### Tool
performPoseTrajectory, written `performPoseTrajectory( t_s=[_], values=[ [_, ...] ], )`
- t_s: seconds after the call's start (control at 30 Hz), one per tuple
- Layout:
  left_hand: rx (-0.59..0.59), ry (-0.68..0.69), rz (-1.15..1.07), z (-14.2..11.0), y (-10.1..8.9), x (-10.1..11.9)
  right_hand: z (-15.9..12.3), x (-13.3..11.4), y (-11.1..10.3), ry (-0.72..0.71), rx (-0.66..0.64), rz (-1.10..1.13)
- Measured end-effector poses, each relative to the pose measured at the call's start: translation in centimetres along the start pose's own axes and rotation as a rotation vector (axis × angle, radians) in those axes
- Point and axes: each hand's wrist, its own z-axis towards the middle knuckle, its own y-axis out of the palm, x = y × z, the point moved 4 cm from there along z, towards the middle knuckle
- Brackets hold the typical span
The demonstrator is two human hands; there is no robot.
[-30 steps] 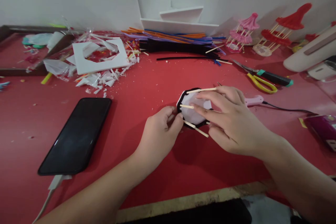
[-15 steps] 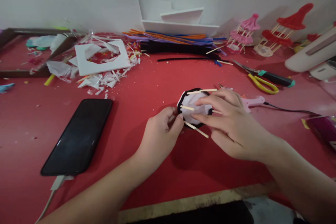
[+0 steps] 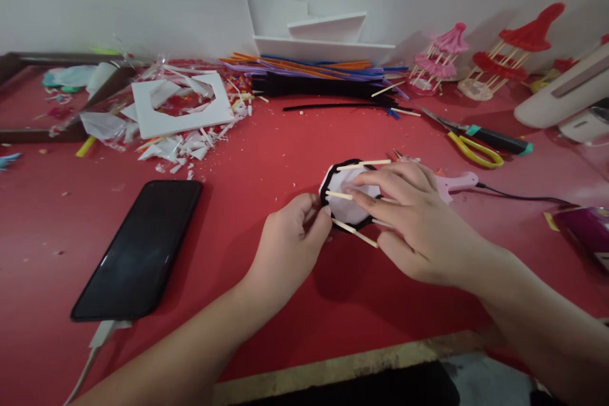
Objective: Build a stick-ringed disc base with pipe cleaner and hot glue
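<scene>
A white foam base (image 3: 341, 209) edged with black pipe cleaner (image 3: 325, 185) is held tilted above the red table, several short wooden sticks (image 3: 339, 195) standing from its rim. My left hand (image 3: 290, 238) pinches the near left edge between thumb and fingers. Over the right part of the base reaches my right hand (image 3: 423, 225), fingers stretched out and apart, index and middle fingertips at the white surface. That hand partly hides the right rim and some sticks. Just beyond it lies a pink glue gun (image 3: 457, 185) with a black cord.
A black phone (image 3: 137, 250) on a cable lies left. Behind are a cut-out foam board (image 3: 183, 120) among scraps and a bundle of pipe cleaners (image 3: 314, 76). Scissors with yellow handles (image 3: 476, 151) and pink (image 3: 438, 60) and red (image 3: 518, 54) stick models are at the right.
My right fingers shift slightly over the base, moving right and then back left. My left hand keeps its pinch, and the base stays nearly in place.
</scene>
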Motion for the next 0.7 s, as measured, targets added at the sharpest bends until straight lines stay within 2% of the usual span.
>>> performPoseTrajectory(
  t_s=[0.17,0.33,0.57,0.7],
  values=[
    [-0.019,-0.014,0.033,-0.06,-0.03,-0.02,-0.03,0.14,0.06,-0.021,-0.048,0.055],
    [-0.027,-0.020,0.047,-0.01,-0.04,-0.04,-0.01,0.38,0.12,0.010,-0.013,0.055],
    [-0.044,-0.033,0.062,0.10,0.04,-0.08,-0.04,0.28,0.21,0.002,-0.068,0.116],
    [-0.037,-0.036,0.030,0.11,0.08,-0.10,-0.07,0.45,0.17,0.019,-0.048,0.087]
  ],
)
